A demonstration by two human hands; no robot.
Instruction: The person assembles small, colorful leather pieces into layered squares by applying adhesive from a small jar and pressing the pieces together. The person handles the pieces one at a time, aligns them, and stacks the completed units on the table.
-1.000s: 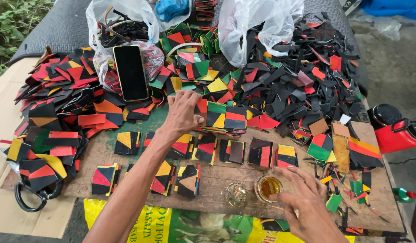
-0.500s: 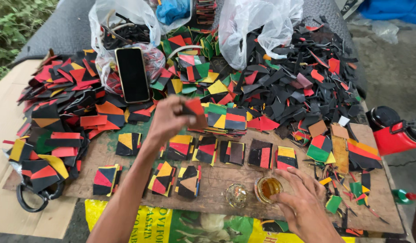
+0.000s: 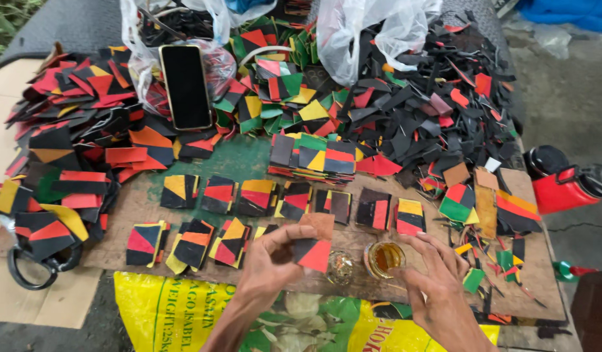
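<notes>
The left hand (image 3: 270, 261) is closed in a pinch grip on a small square patch (image 3: 314, 246), black and red with a brown flap, held above the near edge of the counter (image 3: 118, 251); the right hand (image 3: 438, 287) rests on the counter near that same edge with fingers spread and holds nothing, its fingertips just beside a small glass jar of amber liquid (image 3: 384, 257); a second, clear jar (image 3: 341, 267) stands between the two hands; rows of stacked patches (image 3: 258, 195) lie across the counter's middle; a heap of black and coloured offcuts (image 3: 418, 111) covers the far right corner; a dark phone (image 3: 185, 86) leans against a plastic bag (image 3: 144, 58) at the far edge; a red container (image 3: 561, 189) sits off the right edge.
</notes>
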